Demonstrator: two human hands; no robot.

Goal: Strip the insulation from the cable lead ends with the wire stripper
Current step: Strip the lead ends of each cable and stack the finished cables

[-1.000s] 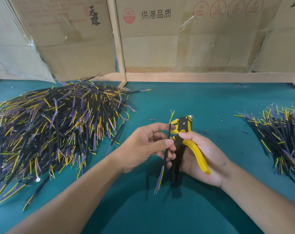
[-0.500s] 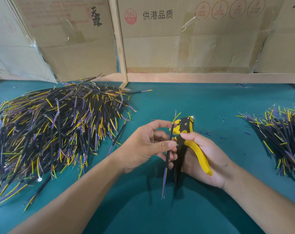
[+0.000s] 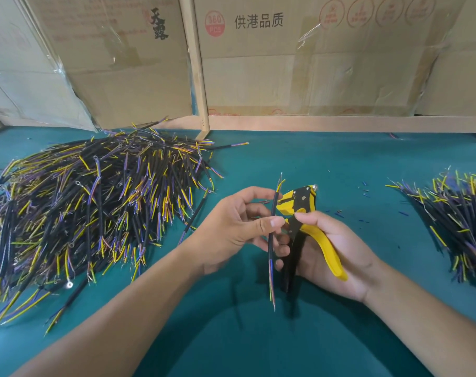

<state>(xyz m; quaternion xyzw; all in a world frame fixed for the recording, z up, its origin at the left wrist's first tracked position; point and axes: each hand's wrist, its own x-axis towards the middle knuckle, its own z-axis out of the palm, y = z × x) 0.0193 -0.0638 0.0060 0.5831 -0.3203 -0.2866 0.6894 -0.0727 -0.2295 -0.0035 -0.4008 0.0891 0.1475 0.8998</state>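
One black cable (image 3: 272, 227) stands nearly upright at the middle of the teal work mat (image 3: 299, 164), pinched between the thumb and fingers of the left hand (image 3: 236, 229). Its upper leads, yellow among them, fan out just above the hand; its lower leads, thin coloured strands, hang free below the hand, over the mat. Just right of the cable is the wire stripper (image 3: 302, 213), black with yellow handles, its head tilted toward the cable's upper leads and close to them; whether it touches them cannot be told. The right hand (image 3: 334, 254) is wrapped around the stripper's handles, forefinger laid over the top, the yellow handle jutting out past the palm. The stripper's jaws look slightly parted.

Two heaps of similar cables lie on the mat. The big heap (image 3: 95, 208) spreads well left of the held cable, black sheaths with yellow, purple and blue ends, a few carrying ring terminals. The smaller heap (image 3: 454, 221) lies well to the right, at the frame's edge. Several tiny blue insulation scraps (image 3: 364, 190) dot the mat between the stripper and the smaller heap. Beyond the cable, cardboard boxes (image 3: 285, 63) with printed characters stand behind a wooden frame (image 3: 201, 77). Nothing lies between the cable and the stripper head.
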